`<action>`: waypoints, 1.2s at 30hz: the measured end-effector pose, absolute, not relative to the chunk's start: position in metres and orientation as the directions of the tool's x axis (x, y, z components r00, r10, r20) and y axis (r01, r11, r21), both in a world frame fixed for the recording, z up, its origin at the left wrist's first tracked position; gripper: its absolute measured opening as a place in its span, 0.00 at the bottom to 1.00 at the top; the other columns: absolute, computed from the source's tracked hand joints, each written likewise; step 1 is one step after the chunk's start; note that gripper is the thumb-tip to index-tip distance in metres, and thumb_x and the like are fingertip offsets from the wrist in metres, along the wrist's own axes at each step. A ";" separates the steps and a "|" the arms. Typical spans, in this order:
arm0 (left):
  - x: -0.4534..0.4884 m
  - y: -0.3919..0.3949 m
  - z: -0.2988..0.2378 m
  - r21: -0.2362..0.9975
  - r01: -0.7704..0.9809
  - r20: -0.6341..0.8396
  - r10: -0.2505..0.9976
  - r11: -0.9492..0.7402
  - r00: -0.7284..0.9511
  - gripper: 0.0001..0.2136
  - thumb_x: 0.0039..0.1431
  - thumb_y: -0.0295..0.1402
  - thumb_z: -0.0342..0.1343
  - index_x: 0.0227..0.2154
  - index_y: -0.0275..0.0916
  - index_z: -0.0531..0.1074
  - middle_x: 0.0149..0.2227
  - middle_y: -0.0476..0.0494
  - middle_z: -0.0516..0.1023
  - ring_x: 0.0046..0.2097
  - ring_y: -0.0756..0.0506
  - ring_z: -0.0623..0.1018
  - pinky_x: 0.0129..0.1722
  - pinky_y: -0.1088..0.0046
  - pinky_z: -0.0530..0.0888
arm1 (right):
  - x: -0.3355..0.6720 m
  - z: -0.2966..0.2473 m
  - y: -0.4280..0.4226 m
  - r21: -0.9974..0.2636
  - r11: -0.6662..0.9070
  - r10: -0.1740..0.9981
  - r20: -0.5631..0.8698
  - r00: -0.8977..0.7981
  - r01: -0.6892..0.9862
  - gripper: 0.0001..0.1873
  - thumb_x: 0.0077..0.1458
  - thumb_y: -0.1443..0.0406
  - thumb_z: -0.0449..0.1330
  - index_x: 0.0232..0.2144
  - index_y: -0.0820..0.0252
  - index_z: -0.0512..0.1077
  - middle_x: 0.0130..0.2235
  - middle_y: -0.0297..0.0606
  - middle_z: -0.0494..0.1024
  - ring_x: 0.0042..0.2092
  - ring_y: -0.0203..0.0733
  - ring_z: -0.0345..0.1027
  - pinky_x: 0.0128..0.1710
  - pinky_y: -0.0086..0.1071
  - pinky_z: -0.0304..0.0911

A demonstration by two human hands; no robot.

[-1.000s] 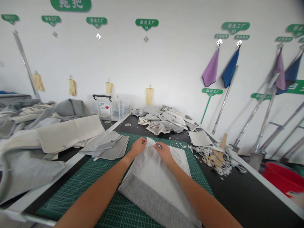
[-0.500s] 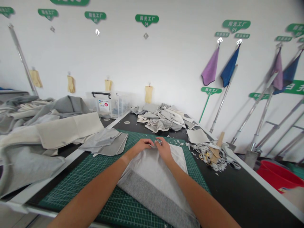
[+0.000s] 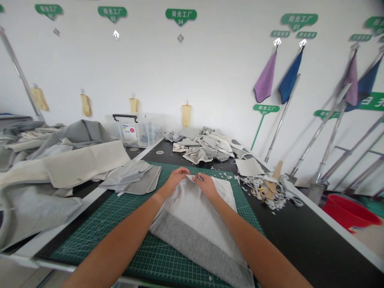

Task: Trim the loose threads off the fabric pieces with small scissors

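A light grey piece of fabric (image 3: 195,206) with a darker grey band along its near side lies on the green cutting mat (image 3: 99,236). My left hand (image 3: 177,178) pinches the fabric's far edge, lifting it slightly off the mat. Close beside it, my right hand (image 3: 206,184) is closed on a small metallic tool (image 3: 199,177) at that same edge. Fingers cover most of the tool, so I cannot tell its exact kind.
Folded grey cloth pieces (image 3: 141,180) lie left of the mat. Beyond it sits a heap of fabric (image 3: 207,146); scraps and scissors (image 3: 268,192) are at right. A clear lidded box (image 3: 141,132) stands behind, with a red bucket (image 3: 348,212) past the right table edge.
My left hand has moved slightly up and away from the right, drawing the fabric's edge up between them. The right hand stays at the edge; the view has tilted down a little.
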State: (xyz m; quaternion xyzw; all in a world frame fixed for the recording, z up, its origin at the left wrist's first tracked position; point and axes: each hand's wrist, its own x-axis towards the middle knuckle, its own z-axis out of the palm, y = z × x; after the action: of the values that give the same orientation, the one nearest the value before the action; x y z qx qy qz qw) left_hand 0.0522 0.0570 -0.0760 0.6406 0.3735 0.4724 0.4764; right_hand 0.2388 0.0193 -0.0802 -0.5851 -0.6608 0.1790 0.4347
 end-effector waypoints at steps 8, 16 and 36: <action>0.054 0.052 -0.070 0.894 0.163 0.334 0.862 -0.418 0.382 0.15 0.53 0.31 0.55 0.43 0.38 0.78 0.47 0.42 0.80 0.52 0.42 0.76 0.55 0.69 0.69 | 0.240 -0.081 0.017 -0.729 0.284 0.903 0.422 0.082 0.623 0.16 0.56 0.53 0.56 0.31 0.57 0.76 0.30 0.34 0.77 0.34 0.41 0.65 0.33 0.30 0.52; 0.057 0.050 -0.068 0.834 0.269 0.364 0.847 -0.482 0.388 0.14 0.59 0.41 0.55 0.38 0.38 0.79 0.42 0.43 0.82 0.47 0.43 0.78 0.51 0.72 0.70 | 0.241 -0.082 0.018 -0.729 0.287 0.898 0.431 0.091 0.622 0.16 0.57 0.53 0.56 0.31 0.57 0.75 0.30 0.33 0.77 0.33 0.41 0.65 0.33 0.30 0.52; 0.063 0.061 -0.083 0.783 0.316 0.404 0.825 -0.535 0.397 0.13 0.60 0.40 0.54 0.37 0.38 0.79 0.38 0.44 0.82 0.41 0.45 0.78 0.45 0.72 0.72 | 0.243 -0.077 0.015 -0.743 0.286 0.907 0.414 0.079 0.605 0.17 0.56 0.53 0.55 0.30 0.57 0.75 0.29 0.33 0.75 0.33 0.42 0.64 0.33 0.30 0.53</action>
State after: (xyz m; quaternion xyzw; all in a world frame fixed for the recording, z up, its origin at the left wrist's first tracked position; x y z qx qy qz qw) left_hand 0.0627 0.0612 -0.0833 0.7754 0.3678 0.4080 0.3115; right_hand 0.2433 0.0150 -0.0775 -0.5743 -0.6582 0.1646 0.4581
